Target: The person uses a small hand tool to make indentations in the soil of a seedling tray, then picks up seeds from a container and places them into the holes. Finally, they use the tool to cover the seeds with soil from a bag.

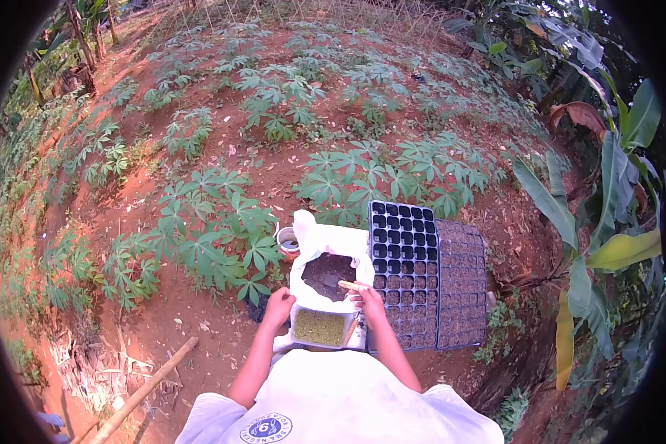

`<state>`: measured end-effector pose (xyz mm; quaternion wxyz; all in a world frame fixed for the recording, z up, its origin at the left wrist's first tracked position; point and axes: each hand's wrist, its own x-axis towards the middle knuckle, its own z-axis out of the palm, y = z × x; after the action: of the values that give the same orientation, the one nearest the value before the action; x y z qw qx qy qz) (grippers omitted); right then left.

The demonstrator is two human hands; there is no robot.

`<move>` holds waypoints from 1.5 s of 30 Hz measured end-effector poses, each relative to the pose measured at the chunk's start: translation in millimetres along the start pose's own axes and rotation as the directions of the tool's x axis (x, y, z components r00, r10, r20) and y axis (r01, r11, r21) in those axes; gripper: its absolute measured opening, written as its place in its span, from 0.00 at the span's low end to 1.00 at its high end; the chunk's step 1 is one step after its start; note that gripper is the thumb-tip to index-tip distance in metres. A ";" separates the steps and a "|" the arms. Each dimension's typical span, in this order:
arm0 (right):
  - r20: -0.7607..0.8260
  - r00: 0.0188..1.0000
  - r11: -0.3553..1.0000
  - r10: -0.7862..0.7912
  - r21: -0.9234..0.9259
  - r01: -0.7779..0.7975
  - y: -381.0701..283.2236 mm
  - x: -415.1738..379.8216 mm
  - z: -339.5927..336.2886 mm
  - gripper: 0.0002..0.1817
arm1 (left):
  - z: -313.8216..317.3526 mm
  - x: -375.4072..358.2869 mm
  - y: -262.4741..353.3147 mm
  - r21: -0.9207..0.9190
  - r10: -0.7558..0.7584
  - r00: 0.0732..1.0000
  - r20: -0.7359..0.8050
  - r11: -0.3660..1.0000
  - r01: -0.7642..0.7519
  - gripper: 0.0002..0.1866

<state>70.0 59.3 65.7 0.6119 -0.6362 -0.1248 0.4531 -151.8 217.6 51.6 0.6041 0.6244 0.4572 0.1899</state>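
A white sack (300, 281) with its mouth folded open holds dark soil (320, 271). My left hand (279, 305) is closed at the sack's left rim, its fingers pinching the edge. In my right hand (367, 299), at the right rim, is a small trowel (346, 285) with a light wooden handle; its greyish blade appears to lie on the soil. Just below the sack stands a clear rectangular container (319, 328) of greenish-yellow granules. To the right lies a black seedling tray (402, 263), its far cells dark and its near cells filled with soil.
A second seedling tray (462, 285), filled with soil, adjoins the first. Behind the sack's left side stands a cup (287, 240). Cassava-like plants (211, 244) grow ahead on reddish ground. A bamboo pole (148, 388) lies at lower left; banana leaves (607, 200) hang at right.
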 end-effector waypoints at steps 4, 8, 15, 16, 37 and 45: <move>0.012 1.000 1.000 0.009 -0.010 -0.009 -0.1 4.4 0.8 0.18 | -0.5 1.6 2.3 -0.025 0.003 1.000 0.013 1.000 -0.002 0.09; 0.018 0.999 1.000 0.031 -0.004 -0.031 0.8 6.3 5.2 0.18 | -0.4 1.9 -1.5 -0.033 -0.026 0.999 0.024 0.999 0.027 0.10; 0.030 0.999 0.997 0.044 0.061 -0.045 1.0 5.5 -1.3 0.19 | 0.6 2.7 -5.4 -0.015 -0.021 1.000 0.011 1.000 0.022 0.11; 0.024 0.998 0.997 0.050 0.052 -0.051 0.9 6.2 -0.7 0.18 | 0.5 2.8 -5.9 -0.008 -0.025 1.000 0.010 1.000 0.025 0.11; 0.180 0.978 0.949 0.107 0.275 -0.155 -11.8 12.5 -31.4 0.18 | 23.9 -10.8 -8.2 0.043 -0.075 0.989 -0.127 0.996 0.081 0.12; 0.269 0.954 0.941 0.133 0.267 -0.207 -33.3 19.2 -61.9 0.20 | 57.2 -41.6 10.7 -0.015 -0.190 0.954 -0.233 0.981 0.192 0.12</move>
<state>139.1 39.2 77.3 0.6372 -0.4857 -0.0758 0.5936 -124.2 152.7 63.3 0.5594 0.5531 0.5839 0.2006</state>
